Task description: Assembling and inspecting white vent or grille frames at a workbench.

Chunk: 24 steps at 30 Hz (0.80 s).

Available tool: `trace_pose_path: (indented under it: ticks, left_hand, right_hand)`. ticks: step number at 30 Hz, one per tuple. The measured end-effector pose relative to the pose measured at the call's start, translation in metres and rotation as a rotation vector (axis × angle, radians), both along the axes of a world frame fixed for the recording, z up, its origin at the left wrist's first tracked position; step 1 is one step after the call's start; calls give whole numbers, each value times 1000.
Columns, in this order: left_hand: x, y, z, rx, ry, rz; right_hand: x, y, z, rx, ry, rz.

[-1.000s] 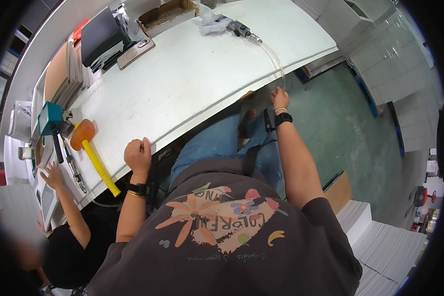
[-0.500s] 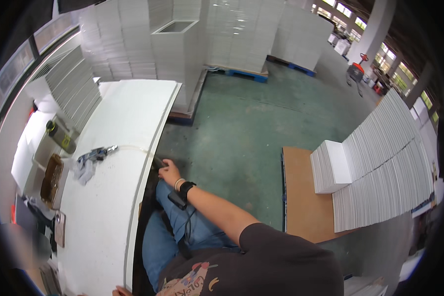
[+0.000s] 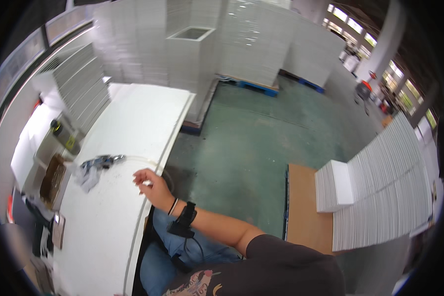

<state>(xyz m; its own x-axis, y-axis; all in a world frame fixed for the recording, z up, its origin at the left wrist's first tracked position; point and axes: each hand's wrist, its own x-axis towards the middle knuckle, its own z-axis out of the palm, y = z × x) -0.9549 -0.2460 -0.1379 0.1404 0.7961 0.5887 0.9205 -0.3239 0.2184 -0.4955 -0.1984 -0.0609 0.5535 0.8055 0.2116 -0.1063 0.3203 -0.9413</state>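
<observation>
My right hand (image 3: pixel 154 188) hovers over the near edge of the white tabletop (image 3: pixel 103 217), with its fingers loosely curled, apart, and nothing visible in them. A dark band and a black strapped device (image 3: pixel 183 220) sit on that wrist. Past the fingertips, a blue and silver gun-shaped tool (image 3: pixel 102 161) lies on the table, and a pale hose (image 3: pixel 142 160) leads from it toward the table edge. Beside the tool is a crumpled clear plastic bag (image 3: pixel 88 181). My left hand is out of view.
Along the table's far side stand a dark bottle (image 3: pixel 64 138), a brown open box (image 3: pixel 53 183), a phone-like slab (image 3: pixel 58 230) and stacked white panels (image 3: pixel 81 81). Behind are wrapped white stacks (image 3: pixel 251 44) on pallets. At right, white sheets (image 3: pixel 385 197) stand on a brown-topped pallet (image 3: pixel 306 217).
My right hand has risen from beside the dark hose below the table edge to over the tabletop. My left fingers have left the bottom edge as the view shifted.
</observation>
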Motion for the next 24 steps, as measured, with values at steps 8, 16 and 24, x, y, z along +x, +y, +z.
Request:
trace_pose_path:
  ticks: [8,16,24]
  left_hand:
    - [21,28,-8,26,-81,-69]
    - [12,14,-4,4,-70,-32]
    - [17,21,8,-8,-88,-19]
  right_hand:
    - [29,87,22,-195,-513,-6]
    - [-2,182,7,-288,-1043,166]
    - [-32,233,-20,-400,-1463,249]
